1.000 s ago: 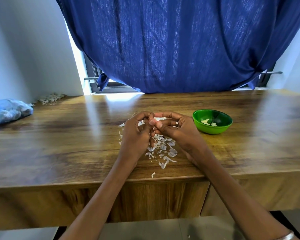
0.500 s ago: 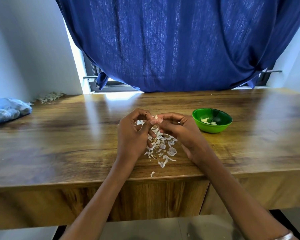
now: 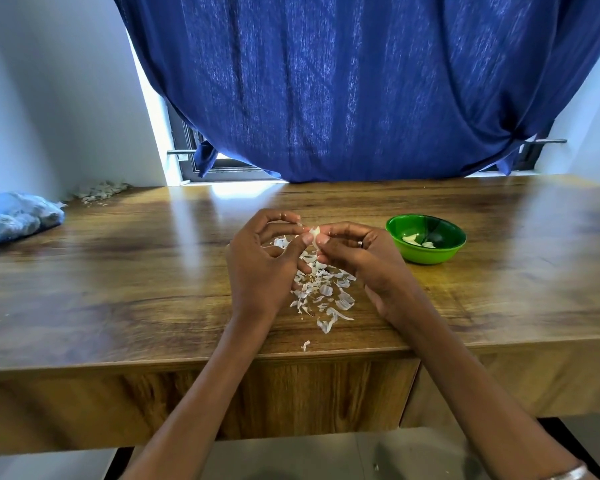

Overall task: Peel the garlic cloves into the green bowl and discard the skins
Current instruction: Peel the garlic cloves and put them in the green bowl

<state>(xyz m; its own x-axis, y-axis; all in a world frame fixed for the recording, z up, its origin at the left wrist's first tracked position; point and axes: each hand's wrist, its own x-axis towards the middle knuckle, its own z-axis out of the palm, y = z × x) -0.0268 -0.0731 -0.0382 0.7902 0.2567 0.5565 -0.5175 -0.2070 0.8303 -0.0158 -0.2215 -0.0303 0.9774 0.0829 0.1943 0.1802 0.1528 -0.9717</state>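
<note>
Both hands meet above the middle of the wooden table. My left hand and my right hand pinch one small white garlic clove between thumbs and fingertips, a flap of skin standing up from it. Below the hands lies a pile of white garlic skins, with one stray flake near the front edge. The green bowl stands to the right of my right hand and holds a few peeled cloves.
A blue plastic bag lies at the table's far left, with another heap of skins in the back left corner. A dark blue curtain hangs over the window behind the table.
Both hands have lifted a little off the table and the clove now shows between the fingertips with skin pulled up. The bowl and the skin pile have not moved.
</note>
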